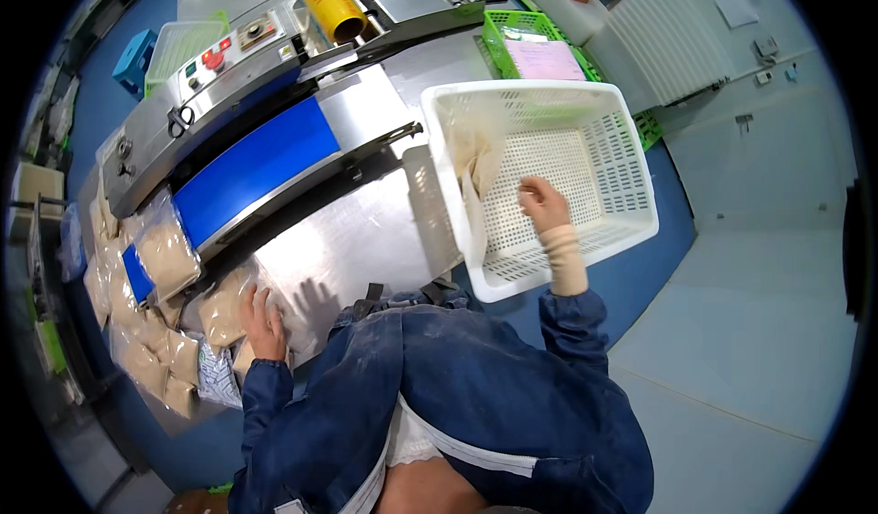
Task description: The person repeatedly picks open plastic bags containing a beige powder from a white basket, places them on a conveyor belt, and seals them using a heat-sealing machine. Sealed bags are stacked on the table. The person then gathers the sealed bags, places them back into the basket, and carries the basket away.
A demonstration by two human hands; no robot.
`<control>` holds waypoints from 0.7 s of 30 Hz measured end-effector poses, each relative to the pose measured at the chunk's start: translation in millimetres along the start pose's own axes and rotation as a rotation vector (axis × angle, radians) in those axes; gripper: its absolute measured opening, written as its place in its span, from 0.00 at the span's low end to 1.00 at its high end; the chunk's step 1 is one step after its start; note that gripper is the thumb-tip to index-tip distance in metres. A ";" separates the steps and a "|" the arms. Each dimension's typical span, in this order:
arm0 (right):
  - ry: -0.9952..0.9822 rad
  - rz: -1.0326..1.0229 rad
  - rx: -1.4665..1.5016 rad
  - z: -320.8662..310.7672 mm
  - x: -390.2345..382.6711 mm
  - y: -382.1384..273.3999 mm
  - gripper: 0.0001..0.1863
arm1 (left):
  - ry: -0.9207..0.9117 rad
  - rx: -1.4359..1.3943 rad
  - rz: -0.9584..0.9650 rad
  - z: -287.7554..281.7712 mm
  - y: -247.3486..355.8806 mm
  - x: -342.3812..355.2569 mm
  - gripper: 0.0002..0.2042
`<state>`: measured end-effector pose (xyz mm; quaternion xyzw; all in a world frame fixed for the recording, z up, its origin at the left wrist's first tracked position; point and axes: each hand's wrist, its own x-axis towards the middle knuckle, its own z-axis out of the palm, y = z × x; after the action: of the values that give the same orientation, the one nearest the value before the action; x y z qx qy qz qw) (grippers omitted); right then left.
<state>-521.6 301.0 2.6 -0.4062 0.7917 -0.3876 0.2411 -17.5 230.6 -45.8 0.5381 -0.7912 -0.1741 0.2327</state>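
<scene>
My left hand [262, 320] has its fingers apart, touching the edge of a clear bag of tan granular contents [222, 308] on the steel table [334, 240]. More such bags [137, 358] are heaped to its left, and one [166, 256] lies on the blue conveyor belt [251, 166]. My right hand [544, 205] is over the inside of a white perforated plastic basket [637, 168], its fingers curled with nothing visible in them. A tan, translucent bag [471, 157] is against the basket's left inner wall, left of that hand; its contents are unclear.
The steel sealing machine [219, 66] with switches stands behind the belt, scissors [180, 123] on its front. A yellow film roll [325, 2] is at the back. Green crates [498, 34] are beyond the basket, a blue stool [135, 61] at upper left, a pale wall at right.
</scene>
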 end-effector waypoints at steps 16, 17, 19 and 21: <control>0.020 -0.381 -0.338 79.1 50.6 10.6 0.47 | -0.003 -0.163 0.098 14.4 88.8 25.1 0.15; 0.028 -0.375 -0.316 80.1 49.7 7.1 0.44 | 0.003 -0.189 0.087 12.3 90.0 23.0 0.14; 0.042 -0.356 -0.276 80.8 49.1 -2.6 0.37 | 0.027 -0.194 0.060 9.6 87.6 15.8 0.14; -0.064 -0.225 -0.257 70.8 45.7 -25.4 0.28 | 0.024 -0.218 0.007 6.0 83.5 7.7 0.14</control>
<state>-486.0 224.0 -21.2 -0.5319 0.7760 -0.2948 0.1673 -87.6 253.8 -5.4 0.5088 -0.7666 -0.2521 0.2998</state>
